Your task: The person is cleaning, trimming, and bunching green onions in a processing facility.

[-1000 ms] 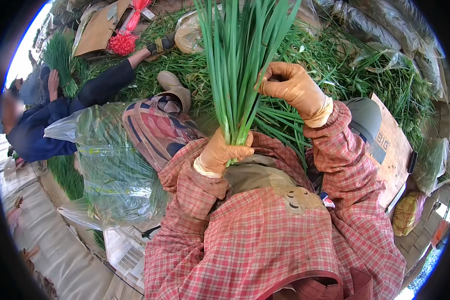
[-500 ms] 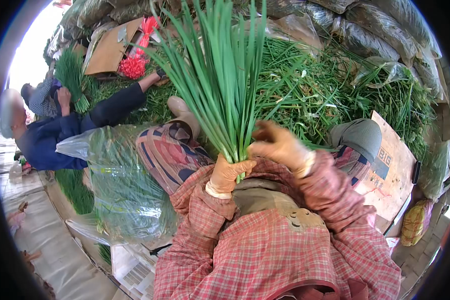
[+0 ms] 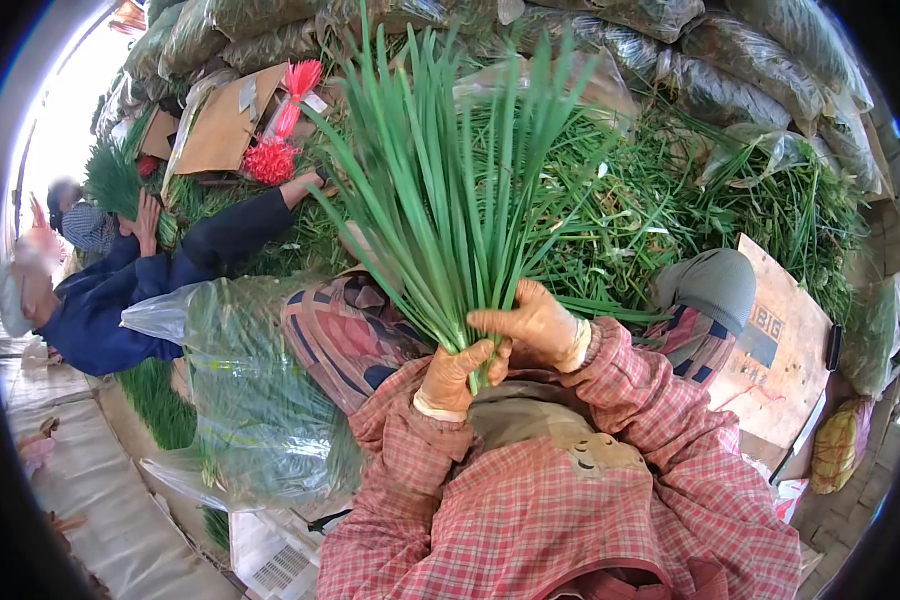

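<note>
A fanned bunch of garlic chives [image 3: 450,220], with long flat green leaves and paler stem ends, stands upright in front of my chest. My left hand [image 3: 457,377], in a tan rubber glove, is wrapped round the stems near their bottom ends. Just above and to the right, my right hand [image 3: 535,325], gloved the same way, is closed at the stems with its thumb across their front. The fingers of the right hand are partly hidden behind the stalks. Leaf tips spread apart at the top and look blurred.
Loose green leaves and trimmings [image 3: 620,200] cover the ground ahead. A clear plastic bag of greens [image 3: 260,380] lies at left, a wooden board [image 3: 780,350] at right. Red ties [image 3: 270,158] rest by cardboard [image 3: 232,120]. A co-worker [image 3: 110,300] holds another bunch. Filled bags [image 3: 740,80] are stacked behind.
My right hand, blurred and beside the stems before, now closes on them near my left hand. The chives have fanned wider. The co-worker's hands have shifted on their bunch.
</note>
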Demonstrator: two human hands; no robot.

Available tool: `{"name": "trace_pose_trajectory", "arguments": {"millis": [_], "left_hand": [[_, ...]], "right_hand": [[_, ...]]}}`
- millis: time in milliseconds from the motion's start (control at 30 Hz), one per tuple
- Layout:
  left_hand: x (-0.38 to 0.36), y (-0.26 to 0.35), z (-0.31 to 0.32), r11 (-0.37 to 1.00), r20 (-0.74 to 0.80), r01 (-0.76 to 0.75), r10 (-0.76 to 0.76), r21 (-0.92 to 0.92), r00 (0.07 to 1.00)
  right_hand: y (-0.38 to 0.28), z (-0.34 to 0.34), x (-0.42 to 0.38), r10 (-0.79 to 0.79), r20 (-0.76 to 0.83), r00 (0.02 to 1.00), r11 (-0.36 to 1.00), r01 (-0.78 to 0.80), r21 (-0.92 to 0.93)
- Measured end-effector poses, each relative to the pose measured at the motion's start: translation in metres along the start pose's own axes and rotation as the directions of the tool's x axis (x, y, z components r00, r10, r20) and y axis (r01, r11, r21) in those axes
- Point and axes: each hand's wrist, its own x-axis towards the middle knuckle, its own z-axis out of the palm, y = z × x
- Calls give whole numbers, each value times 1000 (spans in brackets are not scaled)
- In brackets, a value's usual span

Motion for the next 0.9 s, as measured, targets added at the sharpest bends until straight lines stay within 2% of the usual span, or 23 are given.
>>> {"name": "trace_pose_trajectory", "arguments": {"millis": [33, 67, 133, 200, 267, 333, 367, 433, 467, 533, 600, 633, 667, 700, 733, 800, 833, 900], "left_hand": [[1, 2, 0, 1000, -23, 1, -1, 15, 1000], [2, 4, 2, 1000, -46, 3, -2, 30, 999], [0, 6, 8, 998, -73, -1, 6, 65, 997], [-4, 5, 4, 996, -43, -2, 5, 87, 999], [-8, 5, 2, 990, -52, -17, 24, 142, 998], [-12, 7, 5, 983, -99, -20, 39, 184, 994], [-14, 8, 3, 983, -78, -22, 36, 180, 996], [-17, 7, -4, 986, -80, -20, 33, 168, 996], [-19, 7, -6, 986, -84, -20, 34, 164, 996], [-24, 8, -11, 981, -150, -40, 69, 189, 986], [-27, 8, -15, 974, -181, -13, 56, 228, 982], [-20, 14, -16, 968, -193, 8, 43, 252, 980], [-15, 24, -13, 970, -210, 15, 38, 243, 977], [-8, 32, -13, 975, -226, 34, 16, 217, 974], [2, 39, -7, 982, -237, 68, -24, 178, 971], [19, 45, 1, 991, -294, 125, -103, 57, 950], [24, 51, 6, 989, -332, 148, -146, -19, 932], [31, 66, 20, 948, -374, 104, -217, -300, 902]], "right_hand": [[-3, 0, 6, -156, -100, 983, 984, 146, -101], [-5, -4, 17, -358, -150, 922, 918, 317, -239], [-29, -20, 23, -368, -255, 894, 930, 358, -89], [-55, -43, 32, -267, -315, 911, 956, 291, 30], [-88, -70, 39, -271, -406, 873, 950, 311, 35], [-128, -104, 42, -438, -464, 770, 899, 390, -201], [-152, -126, 40, -458, -529, 715, 880, 448, -157], [-191, -179, 22, -612, -513, 602, 772, 596, -221], [-219, -215, 13, -663, -582, 470, 670, 720, -182], [-255, -258, -29, -645, -694, 319, 546, 828, -127], [-254, -256, -70, -629, -741, 235, 516, 839, -172], [-241, -229, -77, -706, -675, 213, 552, 763, -336], [-205, -204, -78, -794, -555, 247, 572, 613, -545], [-169, -164, -80, -848, -405, 342, 525, 437, -730], [-131, -129, -92, -853, -245, 460, 414, 311, -856], [-61, -68, -114, -747, 26, 664, 168, 226, -960], [-42, -49, -127, -713, 41, 700, 144, 203, -968], [-17, -53, -156, -722, -105, 684, 293, 165, -942]]}}
